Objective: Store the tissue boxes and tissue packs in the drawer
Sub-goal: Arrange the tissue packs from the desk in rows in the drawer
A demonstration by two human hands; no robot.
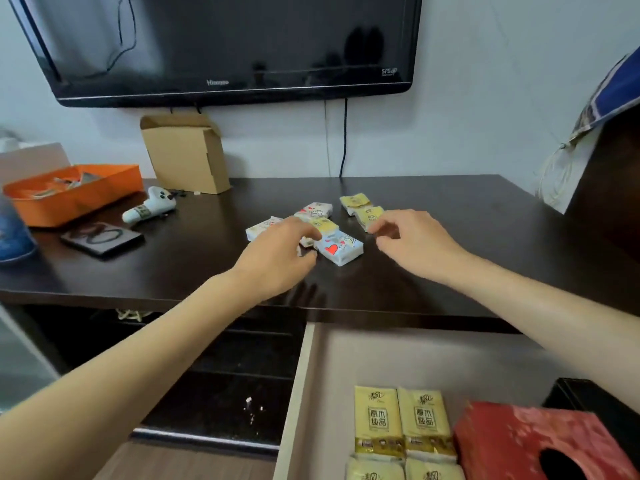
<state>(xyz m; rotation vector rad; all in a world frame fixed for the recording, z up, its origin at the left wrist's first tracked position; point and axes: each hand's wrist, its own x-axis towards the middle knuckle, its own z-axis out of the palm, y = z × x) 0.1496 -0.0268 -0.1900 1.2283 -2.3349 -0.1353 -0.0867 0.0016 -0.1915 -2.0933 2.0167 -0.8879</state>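
Several small tissue packs lie in a cluster on the dark desk (450, 209): a pale blue pack with a red heart (341, 247), a white pack with red print (315, 209), another white pack (259, 228), and yellow packs (355, 200) (374, 214). My left hand (277, 252) hovers over the cluster, fingers curled around a small white pack (306, 241) without clearly gripping it. Just right of the yellow packs, my right hand (412, 239) has thumb and fingers apart and holds nothing. Below the desk, the open drawer (298, 393) holds yellow tissue packs (379, 420) and a red tissue box (519, 441).
An orange tray (76, 194), a white handheld device (149, 206) and a black flat case (102, 239) sit on the desk's left. A cardboard box (187, 154) leans against the wall under the television (225, 46). A black box (595, 403) sits at the drawer's right.
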